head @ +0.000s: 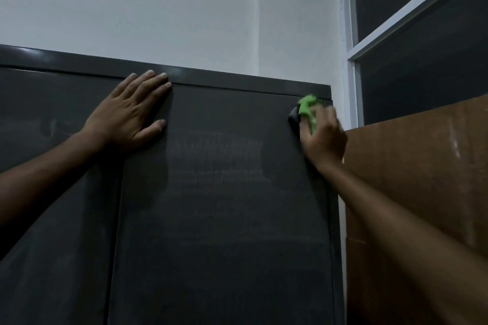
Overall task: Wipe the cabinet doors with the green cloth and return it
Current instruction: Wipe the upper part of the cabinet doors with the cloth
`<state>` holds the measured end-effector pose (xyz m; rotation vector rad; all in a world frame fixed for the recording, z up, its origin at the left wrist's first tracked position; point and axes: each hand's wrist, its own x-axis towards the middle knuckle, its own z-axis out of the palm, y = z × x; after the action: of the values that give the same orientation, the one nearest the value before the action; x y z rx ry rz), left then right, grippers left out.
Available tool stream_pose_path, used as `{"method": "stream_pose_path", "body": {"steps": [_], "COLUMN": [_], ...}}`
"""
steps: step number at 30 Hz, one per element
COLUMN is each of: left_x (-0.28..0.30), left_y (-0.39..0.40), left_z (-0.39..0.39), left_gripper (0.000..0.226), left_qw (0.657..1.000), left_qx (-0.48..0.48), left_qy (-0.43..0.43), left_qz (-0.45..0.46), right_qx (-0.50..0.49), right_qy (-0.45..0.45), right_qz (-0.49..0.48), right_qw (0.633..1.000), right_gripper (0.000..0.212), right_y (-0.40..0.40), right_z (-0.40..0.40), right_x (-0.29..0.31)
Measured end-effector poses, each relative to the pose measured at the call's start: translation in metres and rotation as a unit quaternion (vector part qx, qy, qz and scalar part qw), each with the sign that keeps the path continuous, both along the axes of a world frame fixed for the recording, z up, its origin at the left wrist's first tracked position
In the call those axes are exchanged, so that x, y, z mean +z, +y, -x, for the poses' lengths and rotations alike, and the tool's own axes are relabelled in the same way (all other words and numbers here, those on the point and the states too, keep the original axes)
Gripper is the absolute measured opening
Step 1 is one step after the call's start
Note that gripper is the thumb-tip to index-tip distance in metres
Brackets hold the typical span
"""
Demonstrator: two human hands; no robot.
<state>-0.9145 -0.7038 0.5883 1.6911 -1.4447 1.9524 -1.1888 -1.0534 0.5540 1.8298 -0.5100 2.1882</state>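
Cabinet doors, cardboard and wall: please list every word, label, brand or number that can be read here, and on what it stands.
None: no readable text in this view.
The dark cabinet door shows only wipe streaks.
The cardboard sheet shows pale scuffs, no print.
The green cloth in the right hand bears no visible label.

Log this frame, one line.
right hand: rubbing cloth at right door top corner | left hand: flat on doors

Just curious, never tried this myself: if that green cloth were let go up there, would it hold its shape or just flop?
Probably flop. The green cloth looks bunched and creased where the right hand grips it against the cabinet door, so it seems soft. It likely weighs little, since a small wad sits in the fingers. It would hardly roll.
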Motion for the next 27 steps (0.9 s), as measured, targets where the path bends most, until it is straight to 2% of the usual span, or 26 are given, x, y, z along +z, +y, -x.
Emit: {"method": "stream_pose_path", "body": {"steps": [1,3,5,6,8,9,10,11,13,15,16,17,18,19,21,23,25,27], "left_x": [0.001,0.001,0.001,0.001,0.001,0.001,0.0,0.0,0.0,0.001,0.001,0.001,0.001,0.001,0.002,0.002,0.002,0.002], "left_y": [0.0,-0.001,-0.002,-0.002,-0.002,-0.002,-0.001,-0.001,0.0,0.0,-0.001,-0.001,-0.001,-0.001,-0.002,-0.001,-0.001,-0.001], "left_z": [0.0,-0.002,-0.003,-0.004,-0.003,-0.003,-0.003,-0.003,-0.004,-0.004,-0.004,-0.005,-0.005,-0.005,-0.006,-0.007,-0.006,-0.006], "left_gripper": [0.084,0.084,0.084,0.083,0.083,0.083,0.083,0.083,0.083,0.083,0.083,0.083,0.083,0.083,0.083,0.083,0.083,0.083], "left_qw": [1.0,1.0,1.0,1.0,1.0,1.0,1.0,1.0,1.0,1.0,1.0,1.0,1.0,1.0,1.0,1.0,1.0,1.0], "left_qx": [0.0,0.001,0.001,0.001,0.001,0.003,0.004,0.004,0.003,0.005,0.005,0.005,0.003,0.0,-0.002,-0.001,0.0,0.001], "left_qy": [0.0,-0.005,-0.01,-0.011,-0.009,-0.007,-0.006,-0.006,-0.009,-0.009,-0.009,-0.008,-0.007,-0.008,-0.01,-0.012,-0.011,-0.01], "left_qz": [0.0,-0.001,0.006,0.008,0.006,0.005,0.005,0.005,0.005,0.004,0.003,0.003,0.004,0.005,0.005,0.006,0.007,0.005], "right_qx": [0.01,-0.005,-0.026,-0.029,-0.011,-0.004,-0.002,0.004,0.016,0.006,-0.006,-0.021,-0.033,-0.031,-0.01,0.016,0.031,0.023], "right_qy": [0.052,0.178,0.231,0.2,0.068,0.015,-0.007,-0.001,0.087,0.227,0.277,0.298,0.284,0.24,0.106,0.065,0.166,0.32], "right_qz": [0.047,0.165,0.214,0.187,0.051,-0.014,-0.039,-0.021,0.101,0.246,0.287,0.299,0.283,0.241,0.117,0.089,0.203,0.335], "right_qw": [0.997,0.97,0.949,0.961,0.996,1.0,0.999,1.0,0.991,0.942,0.917,0.906,0.915,0.94,0.988,0.994,0.965,0.886], "right_gripper": [0.029,0.028,0.028,0.028,0.027,0.028,0.029,0.029,0.027,0.027,0.027,0.029,0.03,0.031,0.029,0.027,0.029,0.031], "right_y": [-0.001,-0.011,-0.022,-0.021,-0.007,0.002,0.012,0.023,0.035,0.031,0.026,0.021,0.019,0.02,0.032,0.052,0.063,0.058], "right_z": [0.004,0.017,0.029,0.027,0.016,0.009,-0.001,-0.01,-0.02,-0.012,-0.003,0.003,0.007,0.007,-0.002,-0.023,-0.039,-0.034], "right_x": [-0.025,-0.057,-0.04,-0.021,0.023,0.038,0.042,0.038,0.009,-0.025,-0.027,-0.021,-0.009,0.004,0.02,0.008,-0.025,-0.053]}}
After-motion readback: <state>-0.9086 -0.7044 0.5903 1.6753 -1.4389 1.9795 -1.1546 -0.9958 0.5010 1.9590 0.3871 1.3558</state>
